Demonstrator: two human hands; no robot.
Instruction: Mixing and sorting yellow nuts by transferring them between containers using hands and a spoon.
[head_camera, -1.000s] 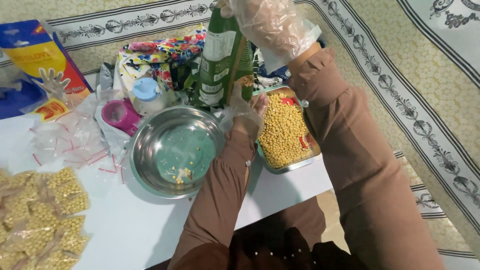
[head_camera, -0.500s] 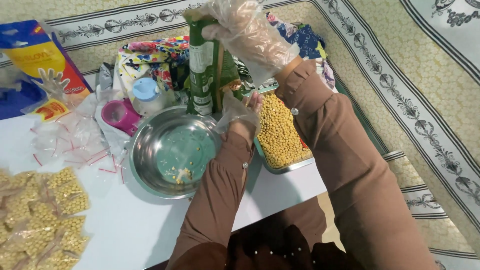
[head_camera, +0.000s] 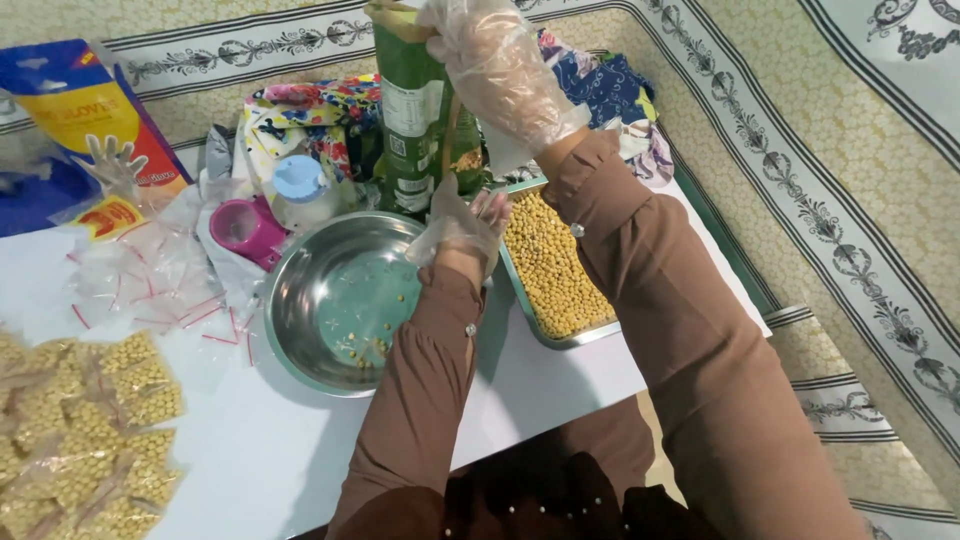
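A right hand (head_camera: 495, 65) in a clear plastic glove grips the top of a tall green foil pouch (head_camera: 415, 120) above a rectangular metal tray of yellow chickpeas (head_camera: 555, 265); the gloved left hand (head_camera: 460, 225), fingers loosely curled, steadies its base. The soft, likely slippery pouch seems best held at top and bottom.

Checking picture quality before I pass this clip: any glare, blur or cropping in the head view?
Head view: even, soft lighting; mild glare on the round steel bowl; the gloved right hand and tall green packet are cropped at the top edge; the gloved left hand looks slightly soft; shadows are faint.
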